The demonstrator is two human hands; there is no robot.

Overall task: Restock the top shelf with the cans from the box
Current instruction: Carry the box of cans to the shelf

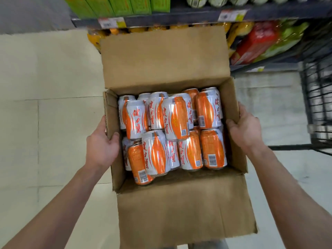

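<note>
While both hands clamp its side walls, the box (183, 203) hangs open in front of the person, above a pale tiled floor (45, 87). On one side, the left hand (102, 142) grips the left wall, thumb hooked over the rim and lying inside, the other fingers hidden behind the cardboard. Opposite it, the right hand (246, 128) holds the right wall the same way, thumb on the rim and fingers curled round the outside. Inside, the cans (172, 130), orange and white with red lettering, lie on their sides in a loose heap of two rough rows, some stacked on others, all within the walls. One flap stands up on the far side and another folds out toward the person. Beyond the far flap runs a dark shelf (179, 17) with price tags (111, 22) on its edge and green cartons (116, 4) standing on it; orange packs sit on the level beneath it, with red and green packs to the right. Well off to the right stands a black wire rack (318, 97)
</note>
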